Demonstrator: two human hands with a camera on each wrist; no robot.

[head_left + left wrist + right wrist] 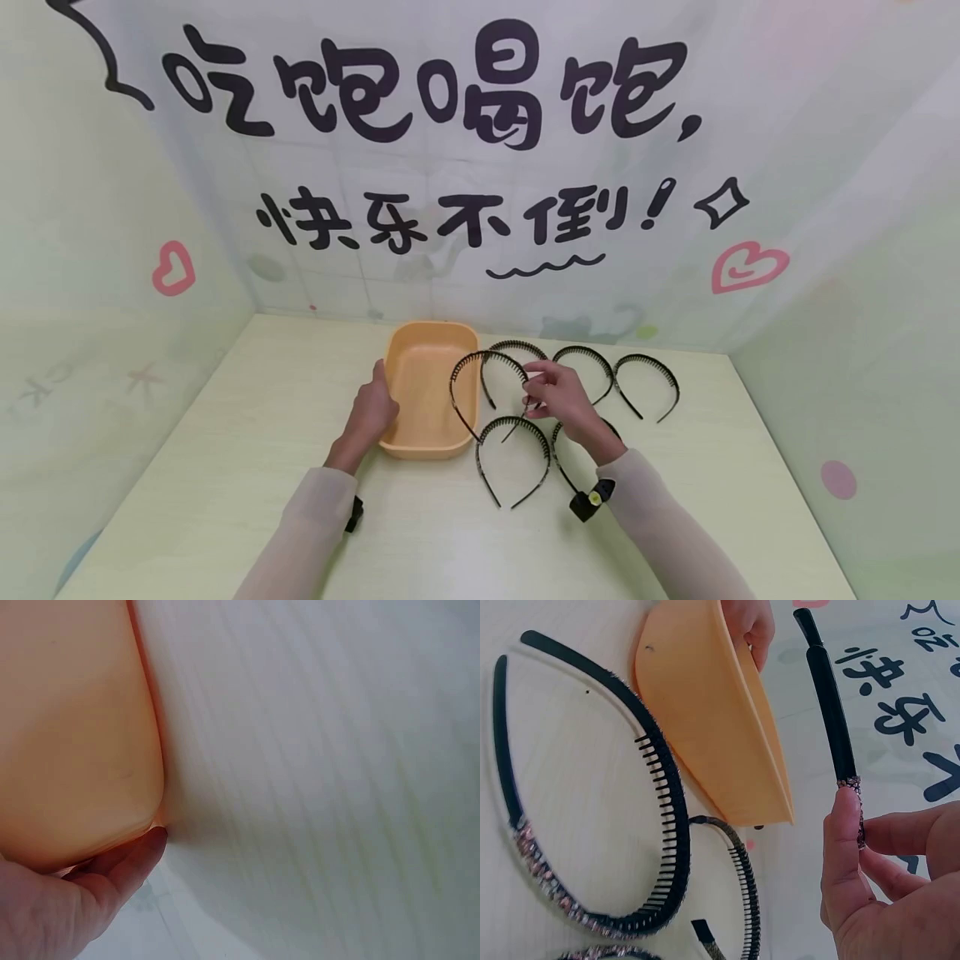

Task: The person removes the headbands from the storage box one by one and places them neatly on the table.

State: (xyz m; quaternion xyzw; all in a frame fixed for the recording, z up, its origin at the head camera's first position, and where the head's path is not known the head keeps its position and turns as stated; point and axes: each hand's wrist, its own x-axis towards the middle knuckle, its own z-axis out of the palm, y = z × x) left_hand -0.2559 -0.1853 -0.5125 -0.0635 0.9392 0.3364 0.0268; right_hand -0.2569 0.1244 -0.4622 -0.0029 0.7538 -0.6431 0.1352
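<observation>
My left hand grips the left side of an orange plastic bin, thumb over the rim and fingers along the outer wall. In the left wrist view, its fingers lie against the bin's side. My right hand pinches a black toothed headband near one end, between thumb and fingertips, at a stretch of glittery stones. In the head view this headband arches up over the bin's right edge. Just below it on the table lies another headband, with its teeth and stones clear in the right wrist view.
More black headbands lie right of the bin: one behind the held headband, one behind my right hand, one at the far right. Another headband is partly under my right wrist. Printed fabric walls enclose the table.
</observation>
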